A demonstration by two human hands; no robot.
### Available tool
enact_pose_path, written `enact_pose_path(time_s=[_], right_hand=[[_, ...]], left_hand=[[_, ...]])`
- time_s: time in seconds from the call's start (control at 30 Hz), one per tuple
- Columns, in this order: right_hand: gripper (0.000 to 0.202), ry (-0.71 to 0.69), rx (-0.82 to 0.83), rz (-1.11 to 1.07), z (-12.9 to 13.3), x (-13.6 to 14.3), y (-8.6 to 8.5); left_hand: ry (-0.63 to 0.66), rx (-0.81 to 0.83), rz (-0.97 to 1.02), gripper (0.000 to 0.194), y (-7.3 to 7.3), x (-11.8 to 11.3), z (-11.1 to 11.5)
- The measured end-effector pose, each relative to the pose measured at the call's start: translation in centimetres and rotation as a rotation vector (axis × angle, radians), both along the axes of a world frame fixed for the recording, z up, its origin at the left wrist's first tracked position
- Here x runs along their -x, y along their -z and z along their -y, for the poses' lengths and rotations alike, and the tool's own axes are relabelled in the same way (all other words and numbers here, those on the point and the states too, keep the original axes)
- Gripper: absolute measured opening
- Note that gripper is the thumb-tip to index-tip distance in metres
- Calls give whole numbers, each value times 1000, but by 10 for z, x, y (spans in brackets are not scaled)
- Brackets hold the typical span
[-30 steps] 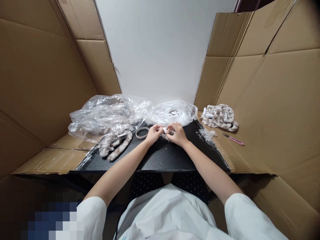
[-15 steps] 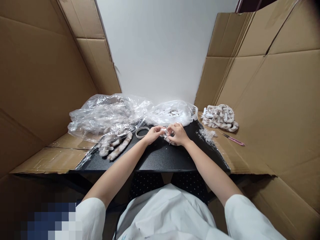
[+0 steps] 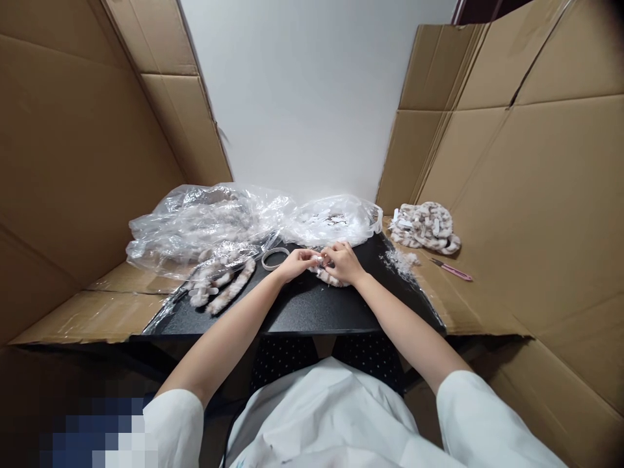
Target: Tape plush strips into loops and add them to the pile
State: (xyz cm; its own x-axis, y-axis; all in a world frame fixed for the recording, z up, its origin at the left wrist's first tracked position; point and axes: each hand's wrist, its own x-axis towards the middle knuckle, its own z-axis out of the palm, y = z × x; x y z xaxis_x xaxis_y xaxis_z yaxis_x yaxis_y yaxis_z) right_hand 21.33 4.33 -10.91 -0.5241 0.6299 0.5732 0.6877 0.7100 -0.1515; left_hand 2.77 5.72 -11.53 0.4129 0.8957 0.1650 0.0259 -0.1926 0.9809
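Centrally, over the black tabletop (image 3: 302,315), the left hand (image 3: 298,264) and the right hand (image 3: 344,263) meet, fingers drawn in to a narrow pinch. Between them they hold a mottled fluffy strip (image 3: 331,278), brown and cream, which lies low against the black tabletop. A small white tag (image 3: 320,259) shows at the fingertips, though it is too small and half covered for me to say which hand grips it.

On the left part of the black tabletop lie loose fluffy strips (image 3: 231,289), partly under a large clear plastic bag (image 3: 163,227) with more furry pieces inside. A pale ring (image 3: 264,260) rests on the black tabletop, just beside the left hand. At its back edge sits a cloudy plastic bag (image 3: 305,233) holding white and dark scraps.

Near the right edge of the black tabletop is a scatter of white fluff (image 3: 402,262). Beyond that edge, on cardboard (image 3: 461,309), are a heap of tagged fluffy strips (image 3: 425,227) and pink-handled thread snips (image 3: 455,271).
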Motion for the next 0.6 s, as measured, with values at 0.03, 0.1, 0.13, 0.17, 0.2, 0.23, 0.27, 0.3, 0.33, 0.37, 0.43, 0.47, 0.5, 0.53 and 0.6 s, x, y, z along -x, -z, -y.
enact_pose_path(time_s=[0.03, 0.1, 0.13, 0.17, 0.2, 0.23, 0.27, 0.3, 0.33, 0.37, 0.43, 0.47, 0.5, 0.53, 0.6], right_hand=[[22, 5, -4, -2, 0, 0, 1], [21, 2, -7, -5, 0, 2, 2], [19, -6, -4, -5, 1, 2, 2], [19, -18, 1, -4, 1, 3, 2], [19, -35, 13, -1, 1, 3, 3], [21, -50, 28, -7, 2, 3, 3], [26, -58, 49, -34, 1, 2, 3], [33, -57, 73, -84, 1, 1, 3], [42, -49, 100, -158, 0, -1, 4], [49, -36, 128, -253, -2, -3, 4], [50, -18, 197, -449, -6, -8, 4], [47, -35, 251, -518, -9, -10, 5], [45, -73, 321, -558, -11, -11, 5], [44, -126, 404, -573, -13, -12, 6], [40, -228, 558, -556, -15, -11, 8]], left_hand=[[-1, 7, -7, 39, 0, 0, 0], [-29, 8, -19, 41, 2, 0, 0], [-56, 0, -22, 41, 2, -1, -1], [-87, -11, -25, 40, 3, -1, -1], [-120, -26, -27, 40, 3, -1, -1], [-151, -44, -29, 39, 3, -1, -1], [-174, -65, -33, 39, 3, -1, -1], [-190, -91, -41, 39, 2, -1, -1], [-201, -122, -53, 38, 1, -1, 0], [-208, -157, -67, 37, -1, -1, 2], [-209, -230, -108, 35, -4, -2, 6], [-207, -267, -133, 33, -6, -3, 9], [-207, -309, -158, 31, -8, -5, 12], [-207, -353, -183, 28, -10, -6, 15], [-211, -438, -224, 23, -13, -8, 19]])
